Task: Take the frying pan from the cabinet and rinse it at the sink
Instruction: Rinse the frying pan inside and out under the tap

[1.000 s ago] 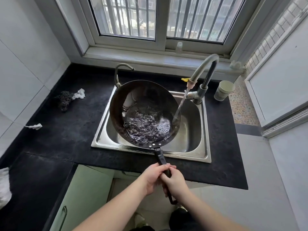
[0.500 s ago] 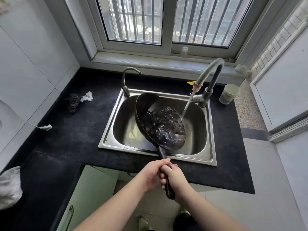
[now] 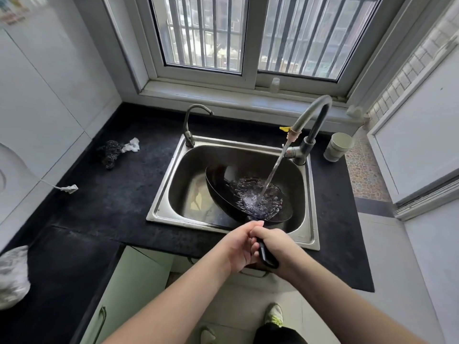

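A black frying pan (image 3: 218, 184) lies tilted to the right inside the steel sink (image 3: 161, 214). Water streams from the curved faucet (image 3: 310, 115) into the pan's right side and froths there. The pan's dark handle (image 3: 267, 256) sticks out over the sink's front rim. My left hand (image 3: 239, 244) and my right hand (image 3: 275, 242) both grip that handle, pressed together side by side.
A second thin tap (image 3: 191, 125) stands at the sink's back left corner. A pale cup (image 3: 337, 146) sits right of the faucet. A dark scrubber (image 3: 109, 152) with white paper lies on the black counter (image 3: 111, 199). A plastic bag (image 3: 12, 276) is at the far left.
The pan has dropped from raised above the sink down into the basin and tipped to the right. Both hands kept their hold on the handle and moved closer to the sink rim.
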Action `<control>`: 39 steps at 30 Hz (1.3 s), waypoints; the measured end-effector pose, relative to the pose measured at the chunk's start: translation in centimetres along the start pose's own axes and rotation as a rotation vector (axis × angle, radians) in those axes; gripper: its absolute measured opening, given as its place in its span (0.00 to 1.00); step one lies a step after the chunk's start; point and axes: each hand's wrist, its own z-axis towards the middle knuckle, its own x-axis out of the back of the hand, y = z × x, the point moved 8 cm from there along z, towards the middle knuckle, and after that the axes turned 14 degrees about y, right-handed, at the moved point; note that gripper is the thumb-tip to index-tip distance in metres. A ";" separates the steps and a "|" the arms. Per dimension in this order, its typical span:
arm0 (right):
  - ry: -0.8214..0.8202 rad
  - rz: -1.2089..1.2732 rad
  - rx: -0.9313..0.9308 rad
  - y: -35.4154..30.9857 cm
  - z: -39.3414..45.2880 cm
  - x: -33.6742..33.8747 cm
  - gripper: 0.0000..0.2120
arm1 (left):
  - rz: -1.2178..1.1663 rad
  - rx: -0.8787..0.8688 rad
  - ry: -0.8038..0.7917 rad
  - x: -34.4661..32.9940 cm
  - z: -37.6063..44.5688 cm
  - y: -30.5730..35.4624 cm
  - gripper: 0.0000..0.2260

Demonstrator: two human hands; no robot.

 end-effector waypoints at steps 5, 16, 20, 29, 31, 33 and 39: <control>0.004 0.054 -0.050 -1.8 -0.8 0.5 0.13 | -0.085 0.026 -0.007 -1.1 -0.1 0.4 0.18; 0.159 -0.565 0.187 -4.1 -1.0 2.8 0.09 | 0.004 0.021 -0.181 -3.4 -1.6 0.3 0.15; 0.228 -0.719 0.275 -4.8 -1.2 3.8 0.15 | 0.090 0.031 -0.194 -4.3 -1.6 0.2 0.15; 0.287 -1.177 0.547 -3.4 -1.6 4.3 0.09 | 0.148 -0.009 -0.294 -5.6 0.5 -2.5 0.14; 0.287 -1.113 0.535 -2.4 -1.4 4.7 0.08 | 0.176 -0.020 -0.291 -5.5 1.0 -3.1 0.13; 0.266 -1.029 0.500 -1.0 -1.0 5.1 0.08 | 0.200 -0.031 -0.273 -5.3 1.2 -3.8 0.12; 0.283 -0.879 0.496 1.8 0.1 5.6 0.05 | 0.193 -0.070 -0.278 -4.7 2.9 -5.5 0.16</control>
